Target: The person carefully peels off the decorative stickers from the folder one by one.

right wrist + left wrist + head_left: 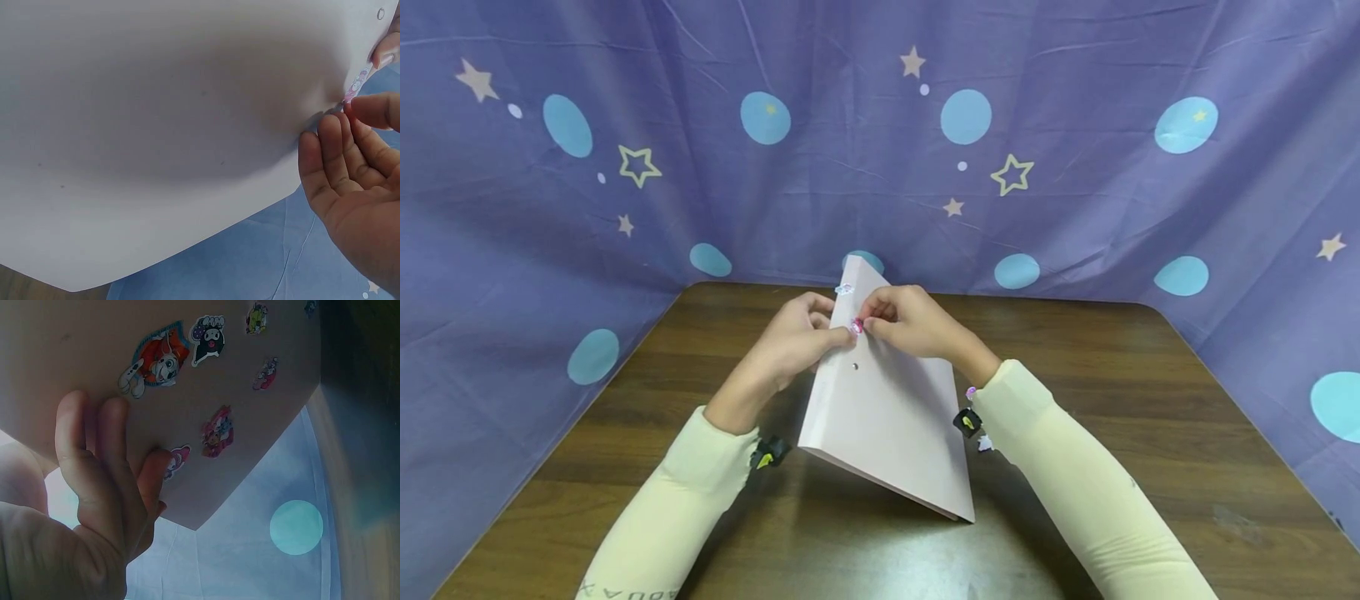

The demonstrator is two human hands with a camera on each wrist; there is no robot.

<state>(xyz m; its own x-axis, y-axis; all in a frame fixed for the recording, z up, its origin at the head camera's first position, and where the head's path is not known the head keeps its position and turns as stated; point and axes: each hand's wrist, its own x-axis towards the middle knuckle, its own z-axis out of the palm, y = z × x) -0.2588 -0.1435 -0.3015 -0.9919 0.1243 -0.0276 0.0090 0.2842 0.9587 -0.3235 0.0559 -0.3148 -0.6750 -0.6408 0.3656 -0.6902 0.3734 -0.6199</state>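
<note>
A white ring binder [895, 425] stands tilted on the table, its spine turned up toward the left. My left hand [797, 337] holds it at the spine, thumb on the spine and fingers against the far cover. Several cartoon stickers [164, 359] dot that cover in the left wrist view. At the spine's edge my right hand [917, 321] pinches a small pink sticker [857, 326] between thumb and index finger, close to the left thumb. Another small sticker [844, 289] sits higher on the spine. The near cover [156, 125] is plain white in the right wrist view.
A brown wooden table [1112, 467] lies under the binder. Purple curtains [865, 167] with stars and blue dots enclose its back and sides. Black wrist cameras [967, 422] sit at both cuffs. A small pink cartoon piece [972, 392] shows beside the right cuff.
</note>
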